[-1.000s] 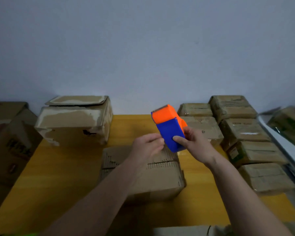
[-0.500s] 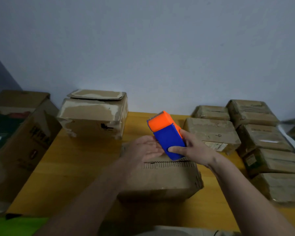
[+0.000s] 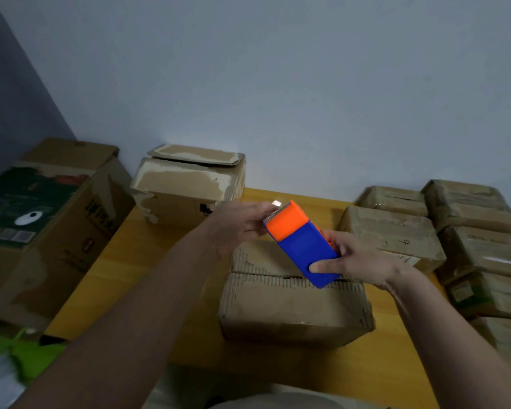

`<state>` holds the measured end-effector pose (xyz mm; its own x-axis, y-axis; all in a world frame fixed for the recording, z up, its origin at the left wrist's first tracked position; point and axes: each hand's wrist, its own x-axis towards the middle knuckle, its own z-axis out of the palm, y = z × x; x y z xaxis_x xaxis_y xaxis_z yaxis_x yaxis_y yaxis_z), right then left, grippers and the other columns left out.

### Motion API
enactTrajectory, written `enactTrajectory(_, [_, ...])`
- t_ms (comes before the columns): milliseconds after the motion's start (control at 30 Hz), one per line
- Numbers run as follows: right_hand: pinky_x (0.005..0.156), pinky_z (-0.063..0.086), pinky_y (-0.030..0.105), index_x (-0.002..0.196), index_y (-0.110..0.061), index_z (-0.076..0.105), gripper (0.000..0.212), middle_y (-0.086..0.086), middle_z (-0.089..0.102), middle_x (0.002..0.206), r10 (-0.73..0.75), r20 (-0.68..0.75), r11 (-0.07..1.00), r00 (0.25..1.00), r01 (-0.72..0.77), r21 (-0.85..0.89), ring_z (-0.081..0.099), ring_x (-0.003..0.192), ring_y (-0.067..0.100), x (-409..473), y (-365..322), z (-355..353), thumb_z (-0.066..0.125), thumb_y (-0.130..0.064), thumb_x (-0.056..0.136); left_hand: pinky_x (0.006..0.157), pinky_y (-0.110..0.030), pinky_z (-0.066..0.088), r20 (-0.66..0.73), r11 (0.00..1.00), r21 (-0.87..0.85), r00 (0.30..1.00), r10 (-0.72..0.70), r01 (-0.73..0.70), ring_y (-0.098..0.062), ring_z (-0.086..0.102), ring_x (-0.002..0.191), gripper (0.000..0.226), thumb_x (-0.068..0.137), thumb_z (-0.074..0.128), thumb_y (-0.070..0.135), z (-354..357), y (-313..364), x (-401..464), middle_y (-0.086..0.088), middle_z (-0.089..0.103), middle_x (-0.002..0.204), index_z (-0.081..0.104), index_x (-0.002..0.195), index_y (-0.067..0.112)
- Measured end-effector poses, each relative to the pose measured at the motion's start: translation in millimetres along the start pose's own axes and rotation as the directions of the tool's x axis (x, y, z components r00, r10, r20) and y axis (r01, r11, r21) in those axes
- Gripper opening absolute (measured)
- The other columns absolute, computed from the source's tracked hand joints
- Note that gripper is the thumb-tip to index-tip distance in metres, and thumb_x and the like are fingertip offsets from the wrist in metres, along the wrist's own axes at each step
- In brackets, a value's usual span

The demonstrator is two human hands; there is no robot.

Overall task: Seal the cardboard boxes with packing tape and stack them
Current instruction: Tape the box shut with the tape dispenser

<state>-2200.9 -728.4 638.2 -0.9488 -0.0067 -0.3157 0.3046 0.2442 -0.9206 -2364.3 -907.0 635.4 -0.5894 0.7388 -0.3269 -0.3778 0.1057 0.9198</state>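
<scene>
A blue and orange tape dispenser [image 3: 301, 243] is held tilted above a worn cardboard box [image 3: 292, 308] in the middle of the yellow table [image 3: 106, 276]. My right hand [image 3: 357, 261] grips the dispenser's blue body from the right. My left hand [image 3: 242, 222] is at the orange toothed end, its fingertips pinching the tape end there. The box's top flaps are closed, with a torn seam running across.
A battered box [image 3: 186, 184] stands at the back of the table. A large printed carton [image 3: 45, 225] sits off the left edge. Several taped boxes [image 3: 396, 234] are stacked along the right side. Green fabric [image 3: 21, 355] lies at the bottom left.
The dispenser has tipped so its orange end leans left. My left hand rose from the box top to the orange end. The camera view has swung left and down.
</scene>
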Motion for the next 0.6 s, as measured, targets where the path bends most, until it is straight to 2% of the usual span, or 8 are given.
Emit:
enactTrajectory(100, [0.079, 0.056, 0.029, 0.110, -0.009, 0.056, 0.031, 0.004, 0.070, 0.096, 0.017, 0.028, 1.000, 0.999, -0.016, -0.021, 0.068, 0.093, 0.019, 0, -1, 2, 0.069, -0.003, 0.082, 0.089, -0.036, 0.056, 0.006, 1.000, 0.022, 1.000, -0.003, 0.003, -0.024, 0.067, 0.101, 0.026, 0.094, 0.061, 0.015, -1, -5, 3, -0.016, 0.070, 0.110, 0.068, 0.114, 0.000])
enactTrajectory(200, [0.076, 0.056, 0.026, 0.107, -0.010, 0.057, 0.027, -0.001, 0.071, 0.091, 0.027, 0.041, 1.000, 0.999, -0.028, 0.005, 0.069, 0.088, 0.016, 1, -4, 6, 0.067, -0.003, 0.083, 0.073, -0.027, 0.057, -0.115, 0.998, 0.061, 0.993, 0.001, 0.006, -0.017, 0.067, 0.087, 0.021, 0.092, 0.063, 0.014, 2, -8, 4, -0.010, 0.072, 0.096, 0.070, 0.109, 0.002])
enactTrajectory(267, [0.076, 0.056, 0.026, 0.107, -0.009, 0.058, 0.026, 0.000, 0.071, 0.091, 0.032, 0.032, 0.999, 0.999, -0.032, 0.019, 0.069, 0.085, 0.016, 2, -5, 9, 0.068, -0.014, 0.083, 0.076, -0.029, 0.054, -0.201, 0.998, 0.057, 0.979, 0.019, -0.008, -0.016, 0.063, 0.084, 0.014, 0.091, 0.065, 0.014, 5, -11, 5, -0.008, 0.069, 0.090, 0.070, 0.100, 0.005])
enactTrajectory(367, [0.066, 0.054, 0.021, 0.103, -0.011, 0.063, 0.036, 0.000, 0.072, 0.084, 0.071, -0.033, 0.997, 0.997, -0.071, 0.019, 0.068, 0.074, 0.013, 4, -11, 14, 0.068, -0.034, 0.075, 0.075, -0.028, 0.053, -0.258, 0.996, -0.092, 0.966, -0.025, 0.002, -0.015, 0.061, 0.076, 0.005, 0.090, 0.065, 0.011, 11, -16, 4, -0.007, 0.066, 0.081, 0.067, 0.088, 0.007])
enactTrajectory(467, [0.061, 0.051, 0.020, 0.096, -0.011, 0.065, 0.030, -0.002, 0.071, 0.075, 0.079, -0.051, 0.995, 0.996, -0.081, -0.050, 0.066, 0.066, 0.009, 7, -14, 15, 0.071, -0.034, 0.077, 0.066, -0.026, 0.054, -0.353, 0.993, -0.115, 0.935, -0.029, -0.013, -0.014, 0.062, 0.069, 0.006, 0.088, 0.067, 0.010, 17, -22, 3, -0.007, 0.066, 0.078, 0.065, 0.083, 0.008])
enactTrajectory(600, [0.068, 0.054, 0.024, 0.098, -0.011, 0.064, 0.038, 0.003, 0.072, 0.085, 0.101, -0.028, 0.985, 0.994, -0.104, -0.138, 0.068, 0.075, 0.014, 5, -13, 11, 0.072, -0.038, 0.072, 0.062, -0.023, 0.050, -0.473, 0.984, -0.158, 0.881, -0.006, -0.078, -0.012, 0.056, 0.066, 0.011, 0.087, 0.068, 0.005, 19, -29, -2, -0.005, 0.062, 0.074, 0.064, 0.078, 0.009])
